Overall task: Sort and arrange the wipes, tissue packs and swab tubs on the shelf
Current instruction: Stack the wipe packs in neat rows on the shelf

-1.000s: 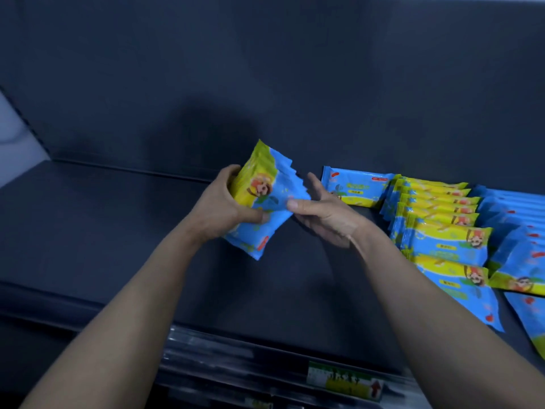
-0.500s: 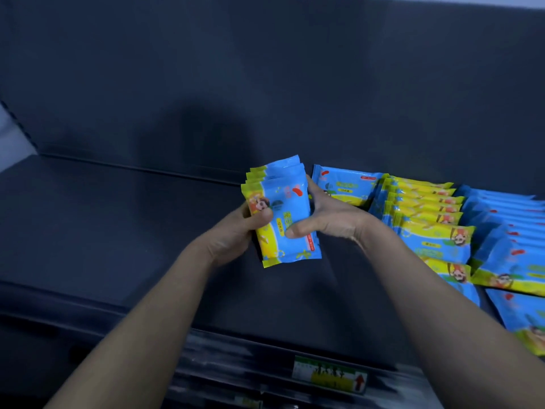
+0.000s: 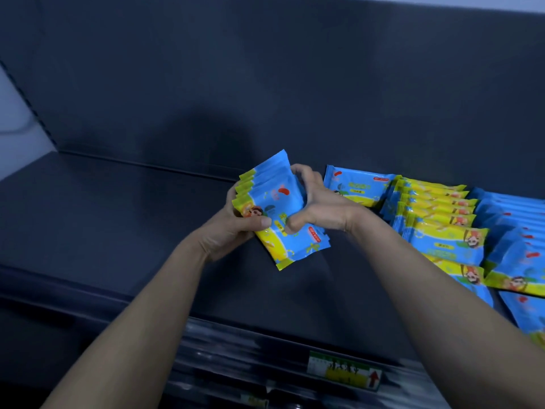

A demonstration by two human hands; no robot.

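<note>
Head view. One fanned stack of wipe packs (image 3: 280, 211) sits between my two hands over the shelf (image 3: 118, 231), just left of the packs already laid out. At least four stepped yellow edges show at its upper left; I cannot tell the full count. Each pack is a flat, soft rectangle of glossy film, blue with a yellow band, a red spot and a small cartoon figure. The stack is tilted, its long side running from upper left to lower right.

My left hand (image 3: 233, 228) grips the stack from the left, thumb laid across the front face and fingers curled behind. My right hand (image 3: 318, 208) grips it from the right, thumb pressed on the front and fingers hooked over the upper edge.

To the right, one single pack (image 3: 356, 185) lies flat near the back panel (image 3: 265, 84). Beside it runs a row of about seven overlapping packs (image 3: 436, 208), yellow bands uppermost. A second row (image 3: 516, 225), blue sides showing, is cut off by the frame edge, so its number is unclear.

The shelf and back panel are dark, matt and smooth. One green and yellow label (image 3: 345, 373) with a red arrow sits on the shiny front rail.
</note>
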